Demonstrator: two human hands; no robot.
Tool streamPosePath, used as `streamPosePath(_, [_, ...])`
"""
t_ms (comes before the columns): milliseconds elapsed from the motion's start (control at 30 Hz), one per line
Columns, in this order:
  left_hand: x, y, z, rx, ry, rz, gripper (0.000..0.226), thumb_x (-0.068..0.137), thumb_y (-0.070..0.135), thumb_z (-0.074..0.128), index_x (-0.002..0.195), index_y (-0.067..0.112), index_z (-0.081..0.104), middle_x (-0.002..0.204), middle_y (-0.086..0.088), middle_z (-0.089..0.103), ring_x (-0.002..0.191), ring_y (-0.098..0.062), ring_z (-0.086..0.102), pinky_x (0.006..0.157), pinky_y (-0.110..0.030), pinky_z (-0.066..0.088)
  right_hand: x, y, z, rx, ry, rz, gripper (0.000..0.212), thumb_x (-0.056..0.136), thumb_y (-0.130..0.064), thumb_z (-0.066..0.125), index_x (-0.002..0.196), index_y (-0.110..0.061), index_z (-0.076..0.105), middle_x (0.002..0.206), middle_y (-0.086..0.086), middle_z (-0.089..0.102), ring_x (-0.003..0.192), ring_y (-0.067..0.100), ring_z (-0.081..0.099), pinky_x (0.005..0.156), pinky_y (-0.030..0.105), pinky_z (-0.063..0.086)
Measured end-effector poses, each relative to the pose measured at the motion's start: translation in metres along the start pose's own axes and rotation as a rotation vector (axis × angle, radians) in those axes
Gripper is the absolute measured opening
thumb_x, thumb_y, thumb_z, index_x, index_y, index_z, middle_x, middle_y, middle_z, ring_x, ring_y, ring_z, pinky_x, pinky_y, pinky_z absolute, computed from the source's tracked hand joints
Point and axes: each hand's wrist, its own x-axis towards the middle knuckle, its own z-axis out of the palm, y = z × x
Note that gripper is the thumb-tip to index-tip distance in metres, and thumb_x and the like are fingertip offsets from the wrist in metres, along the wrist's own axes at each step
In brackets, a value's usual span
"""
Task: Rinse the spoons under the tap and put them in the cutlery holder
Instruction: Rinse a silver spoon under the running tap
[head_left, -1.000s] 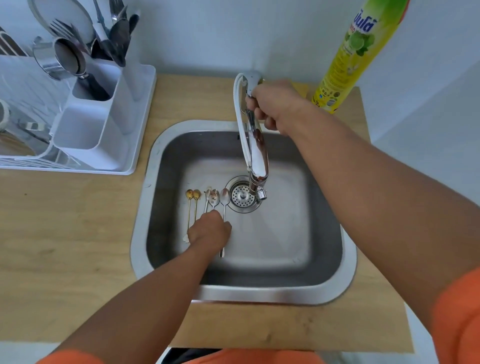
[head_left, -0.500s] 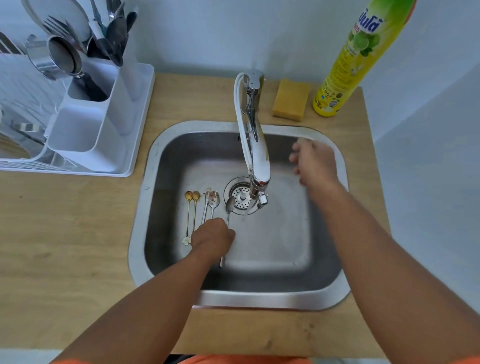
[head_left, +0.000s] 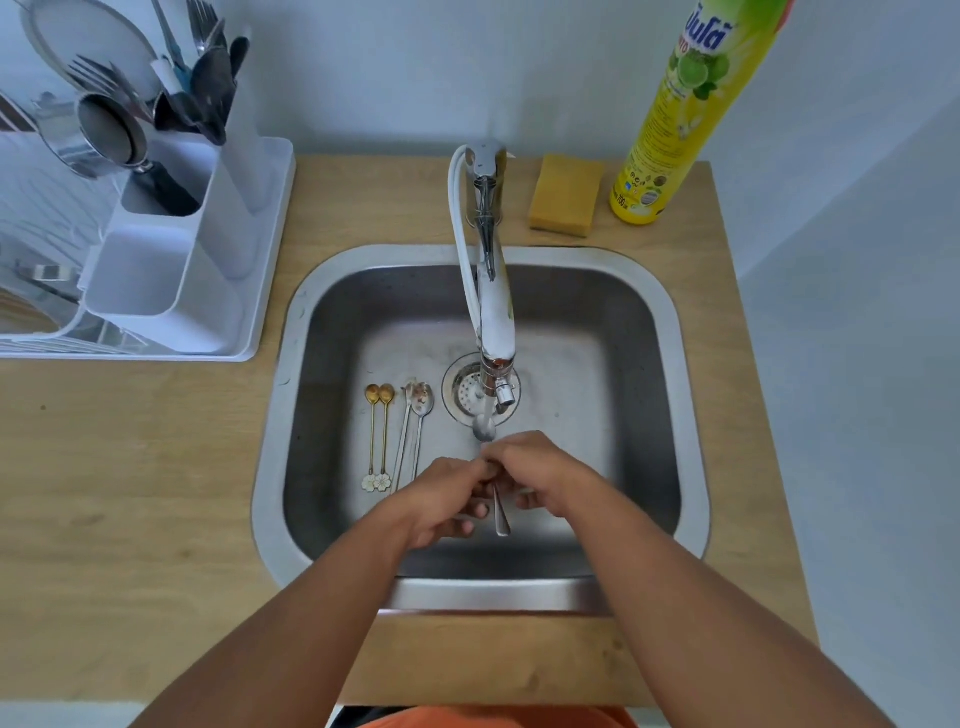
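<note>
In the head view, a silver spoon (head_left: 485, 427) is held over the steel sink (head_left: 670, 332), its bowl right under the chrome tap (head_left: 494, 312) spout and its handle end poking out below my fingers. My left hand (head_left: 441, 501) and my right hand (head_left: 535, 475) both grip its handle, fingers touching. Two small gold spoons (head_left: 378, 431) with flower ends and two soiled silver spoons (head_left: 415, 426) lie side by side on the sink floor, left of the drain (head_left: 467, 387). The white cutlery holder (head_left: 171, 270) stands at the back left, with forks and utensils in its far compartments.
A white dish rack (head_left: 31, 291) with a metal cup sits left of the holder. A yellow sponge (head_left: 563, 196) and a tall yellow dish-soap bottle (head_left: 675, 114) stand behind the sink on the wooden counter (head_left: 130, 467). A pale wall rises at the right.
My right hand left the tap lever and came down to join my left hand. My left hand lifted one silver spoon off the sink floor and brought it under the spout.
</note>
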Motion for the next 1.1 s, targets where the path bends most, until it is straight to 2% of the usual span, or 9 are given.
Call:
streamPosePath(133, [-0.004, -0.003, -0.003, 0.000, 0.041, 0.025, 0.030, 0.095, 0.037, 0.064, 0.099, 0.011, 0.076, 0.073, 0.004, 0.069, 0.056, -0.011, 0.058, 0.046, -0.027, 0.048, 0.001, -0.005, -0.001, 0.046, 0.046, -0.055, 0.005, 0.088, -0.016, 0.068, 0.083, -0.016, 0.068, 0.065, 0.002, 0.060, 0.047, 0.011, 0.047, 0.045, 0.020, 0.028])
streamPosePath(300, [0.004, 0.017, -0.004, -0.090, 0.343, 0.171, 0.020, 0.101, 0.033, 0.060, 0.103, 0.016, 0.070, 0.094, -0.002, 0.072, 0.073, -0.016, 0.061, 0.057, -0.029, 0.049, 0.002, -0.005, -0.003, 0.086, 0.104, -0.136, 0.011, 0.098, -0.023, 0.064, 0.094, -0.018, 0.073, 0.068, -0.004, 0.061, 0.051, 0.009, 0.046, 0.046, 0.017, 0.035])
streamPosePath(400, [0.010, 0.033, 0.003, -0.067, 0.343, 0.260, 0.017, 0.100, 0.027, 0.064, 0.111, 0.016, 0.072, 0.097, -0.003, 0.077, 0.086, -0.021, 0.072, 0.067, -0.035, 0.056, 0.000, -0.005, -0.002, 0.078, 0.114, -0.208, 0.020, 0.102, -0.028, 0.064, 0.096, -0.011, 0.072, 0.068, -0.001, 0.058, 0.046, 0.007, 0.044, 0.041, 0.013, 0.036])
streamPosePath(500, [0.018, 0.041, 0.010, -0.015, 0.372, 0.314, 0.010, 0.098, 0.026, 0.072, 0.101, 0.018, 0.076, 0.098, -0.007, 0.080, 0.096, -0.025, 0.076, 0.084, -0.043, 0.060, -0.001, -0.002, -0.002, 0.053, 0.122, -0.233, 0.027, 0.103, -0.028, 0.061, 0.094, -0.004, 0.069, 0.067, 0.000, 0.055, 0.052, 0.012, 0.044, 0.048, 0.022, 0.037])
streamPosePath(633, [0.021, 0.043, 0.021, -0.068, 0.476, 0.333, 0.023, 0.099, 0.040, 0.068, 0.089, 0.022, 0.078, 0.085, 0.001, 0.081, 0.079, -0.017, 0.078, 0.065, -0.030, 0.057, 0.000, 0.009, -0.008, 0.045, 0.178, -0.256, 0.023, 0.103, -0.023, 0.059, 0.099, -0.007, 0.074, 0.058, -0.013, 0.055, 0.054, 0.012, 0.044, 0.055, 0.026, 0.039])
streamPosePath(700, [0.021, 0.040, 0.024, -0.084, 0.505, 0.331, 0.033, 0.102, 0.046, 0.061, 0.086, 0.024, 0.078, 0.080, 0.004, 0.080, 0.076, -0.016, 0.077, 0.066, -0.032, 0.059, 0.000, 0.012, -0.011, 0.024, 0.196, -0.267, 0.022, 0.102, -0.025, 0.060, 0.095, -0.010, 0.076, 0.058, -0.020, 0.056, 0.056, 0.011, 0.045, 0.063, 0.029, 0.042])
streamPosePath(800, [0.019, 0.032, 0.027, -0.126, 0.487, 0.322, 0.035, 0.107, 0.038, 0.050, 0.090, 0.023, 0.078, 0.071, 0.006, 0.079, 0.072, -0.018, 0.076, 0.073, -0.040, 0.059, 0.001, 0.016, -0.013, 0.024, 0.187, -0.279, 0.021, 0.101, -0.026, 0.062, 0.090, -0.015, 0.075, 0.066, -0.027, 0.058, 0.058, 0.006, 0.048, 0.067, 0.028, 0.044])
streamPosePath(867, [0.019, 0.029, 0.025, -0.149, 0.468, 0.310, 0.035, 0.107, 0.031, 0.046, 0.096, 0.019, 0.077, 0.071, 0.002, 0.079, 0.064, -0.012, 0.072, 0.067, -0.035, 0.056, 0.002, 0.019, -0.012, 0.019, 0.188, -0.290, 0.019, 0.100, -0.028, 0.062, 0.088, -0.020, 0.074, 0.080, -0.021, 0.064, 0.062, 0.005, 0.050, 0.069, 0.029, 0.045])
streamPosePath(1100, [0.019, 0.032, 0.021, -0.144, 0.416, 0.378, 0.013, 0.097, 0.028, 0.073, 0.090, 0.018, 0.077, 0.079, 0.002, 0.081, 0.068, -0.008, 0.073, 0.059, -0.022, 0.055, 0.005, 0.027, -0.007, -0.011, 0.225, -0.343, 0.017, 0.100, -0.033, 0.062, 0.092, -0.027, 0.076, 0.076, -0.013, 0.066, 0.067, 0.010, 0.055, 0.069, 0.030, 0.047])
